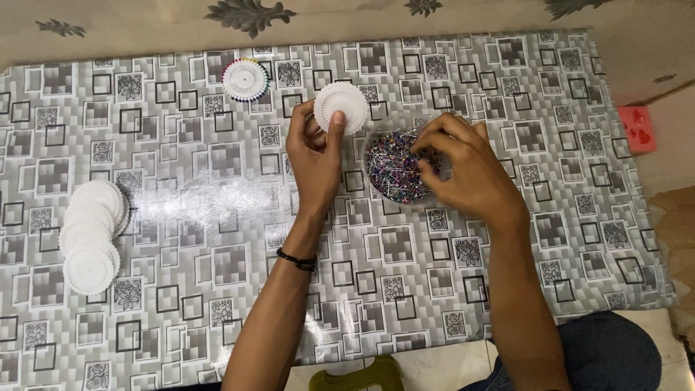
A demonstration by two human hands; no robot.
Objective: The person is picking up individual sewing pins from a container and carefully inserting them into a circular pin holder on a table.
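Hands over the bench (217,289), which wears a grey patterned cover. Our left hand (315,156) grips a white pin wheel (342,107), thumb pressed on its face, held up just left of the pin bowl (399,168). Our right hand (463,170) is down in the bowl, fingers (427,156) pinched together among the coloured-headed pins; we cannot tell whether a pin is caught. We see no pins on the held wheel's rim. One filled wheel (245,79), ringed with coloured heads, lies at the far side. A stack of blank wheels (90,235) waits at the left edge. We judge the work early: one done, many left.
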